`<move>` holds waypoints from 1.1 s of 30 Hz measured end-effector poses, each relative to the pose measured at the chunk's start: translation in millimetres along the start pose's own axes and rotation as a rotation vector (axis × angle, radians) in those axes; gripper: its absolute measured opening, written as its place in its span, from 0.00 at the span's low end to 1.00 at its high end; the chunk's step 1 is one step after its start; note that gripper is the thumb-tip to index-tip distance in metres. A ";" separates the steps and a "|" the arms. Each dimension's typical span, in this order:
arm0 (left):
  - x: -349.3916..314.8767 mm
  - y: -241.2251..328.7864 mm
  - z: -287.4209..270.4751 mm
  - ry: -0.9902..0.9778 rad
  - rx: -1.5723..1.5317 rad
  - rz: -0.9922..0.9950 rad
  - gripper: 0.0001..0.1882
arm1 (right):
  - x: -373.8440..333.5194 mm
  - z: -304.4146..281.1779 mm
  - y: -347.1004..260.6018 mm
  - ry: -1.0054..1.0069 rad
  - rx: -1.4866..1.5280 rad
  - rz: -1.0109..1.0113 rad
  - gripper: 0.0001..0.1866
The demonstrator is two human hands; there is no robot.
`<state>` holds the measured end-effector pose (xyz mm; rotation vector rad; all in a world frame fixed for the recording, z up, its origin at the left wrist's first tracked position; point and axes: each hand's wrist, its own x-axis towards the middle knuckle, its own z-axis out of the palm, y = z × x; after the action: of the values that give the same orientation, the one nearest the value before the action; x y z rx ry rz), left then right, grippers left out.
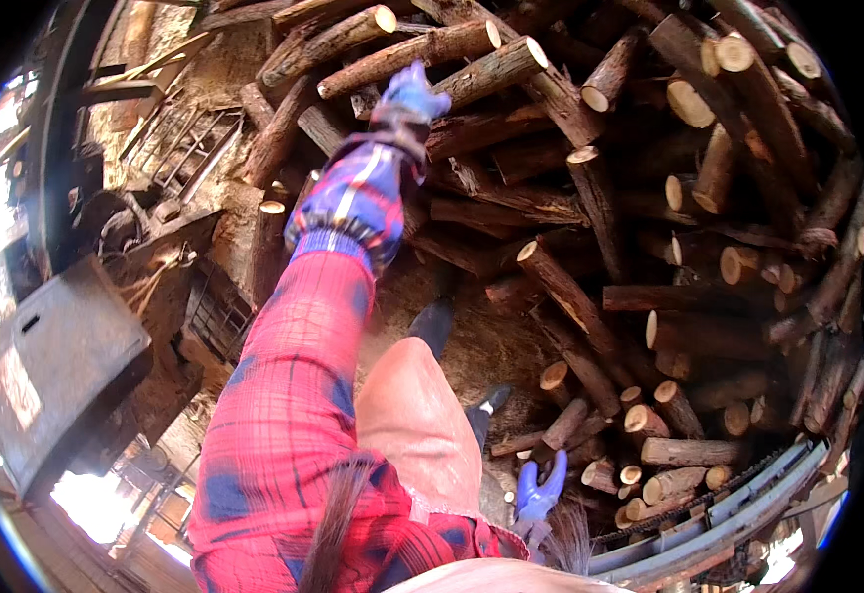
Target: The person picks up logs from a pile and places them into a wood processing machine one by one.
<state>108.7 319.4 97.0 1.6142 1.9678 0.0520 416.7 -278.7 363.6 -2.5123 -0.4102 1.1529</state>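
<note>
My left hand point(415, 96), in a purple glove, stretches far forward over the pile. Its thumb stands apart from the fingers, and they reach the lower side of a cut log point(407, 61). Beside the thumb lies the near end of a second log point(491, 73); whether it touches is unclear. My right hand point(541, 486), also in a purple glove, is low at the right with thumb and fingers spread in a V. Just beyond its fingertips is a short log point(563, 425). Neither hand visibly holds anything.
A large heap of bark-covered logs point(590, 198) fills the middle and right. A curved metal rail with a chain point(719, 514) runs along the lower right. At left stands a grey metal machine panel point(56, 366). My boots point(434, 326) stand on wood-littered ground.
</note>
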 end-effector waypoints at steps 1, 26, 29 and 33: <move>41.8 -15.0 -8.6 0.051 0.154 0.117 0.51 | 2.5 7.3 20.3 -0.076 0.003 0.048 0.39; -280.2 62.1 -139.0 0.242 -0.396 0.945 0.26 | 99.7 206.1 -241.5 -1.158 1.423 0.409 0.41; -436.0 96.0 -137.4 0.107 -0.371 0.880 0.26 | 66.8 138.3 -250.1 -1.316 1.483 0.271 0.45; -509.2 109.2 -78.6 -0.615 -1.081 0.301 0.22 | 55.2 -6.3 -169.1 -0.918 1.046 -0.088 0.31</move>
<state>216.5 -87.9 412.9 0.9775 0.9032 0.5587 436.6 -106.1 402.1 -1.0046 -0.0572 1.7989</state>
